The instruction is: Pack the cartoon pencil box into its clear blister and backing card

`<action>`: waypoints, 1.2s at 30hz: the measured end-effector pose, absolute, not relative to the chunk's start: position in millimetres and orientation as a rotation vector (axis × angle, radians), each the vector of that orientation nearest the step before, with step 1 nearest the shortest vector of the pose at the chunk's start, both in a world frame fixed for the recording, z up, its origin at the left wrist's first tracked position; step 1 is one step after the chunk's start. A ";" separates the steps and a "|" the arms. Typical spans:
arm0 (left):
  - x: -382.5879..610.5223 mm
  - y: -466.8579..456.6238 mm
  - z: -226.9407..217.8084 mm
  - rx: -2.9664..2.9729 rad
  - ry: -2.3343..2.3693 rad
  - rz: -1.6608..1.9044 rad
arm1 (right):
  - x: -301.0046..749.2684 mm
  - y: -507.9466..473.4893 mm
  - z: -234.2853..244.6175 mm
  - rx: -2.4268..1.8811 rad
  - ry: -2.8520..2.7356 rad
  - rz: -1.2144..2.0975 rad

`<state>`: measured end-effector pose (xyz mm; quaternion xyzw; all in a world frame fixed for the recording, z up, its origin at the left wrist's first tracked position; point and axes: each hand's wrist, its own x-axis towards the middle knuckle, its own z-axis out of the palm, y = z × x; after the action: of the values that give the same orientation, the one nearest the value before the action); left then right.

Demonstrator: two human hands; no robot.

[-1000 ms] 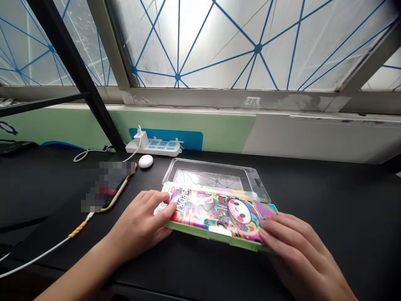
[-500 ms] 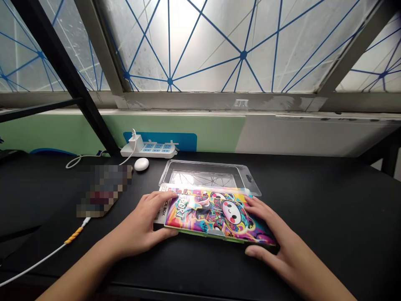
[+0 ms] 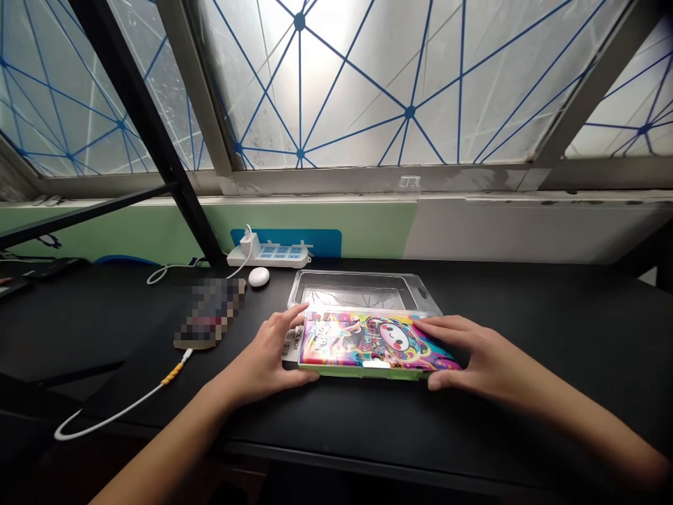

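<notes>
Our left hand point(image 3: 268, 354) and right hand point(image 3: 473, 351) each clasp one end of the flat cartoon-printed pencil box with green base point(image 3: 376, 340), which lies mid black desk point(image 3: 526, 330), toward the near edge. Left fingers cover its white end label, so the text is cut off. The clear plastic tray point(image 3: 357, 287) sits just behind, near rim hidden by the box. The pixelated flat thing point(image 3: 210, 322) is toward the left edge; we can't make it out.

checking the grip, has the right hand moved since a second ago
Yes. The right hand has slid away from the person, from the near right corner of the pencil box to its right end, fingers now near the clear tray.
</notes>
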<state>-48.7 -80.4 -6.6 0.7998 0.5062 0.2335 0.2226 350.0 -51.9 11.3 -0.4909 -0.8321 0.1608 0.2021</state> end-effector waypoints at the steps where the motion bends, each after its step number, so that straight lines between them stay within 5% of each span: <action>1: -49.3 -81.1 -6.9 2.207 1.397 0.647 | 349.3 -46.0 15.9 -1.369 -2.332 0.467; 14: -50.3 -80.0 -3.2 2.188 1.439 0.605 | 326.7 -21.3 -6.5 -1.474 -1.892 0.789; 24: -46.0 -71.6 0.4 2.130 1.503 0.646 | 368.2 -12.5 -3.5 -1.089 -2.278 0.979; 36: -46.5 -63.7 -2.1 2.183 1.339 0.657 | 353.0 -18.1 -2.4 -1.284 -2.143 0.888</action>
<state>-46.5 -63.7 -2.1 0.8003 0.4909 0.2409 0.2460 353.0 -18.1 -2.4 -0.4698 -0.7842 0.3250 0.2425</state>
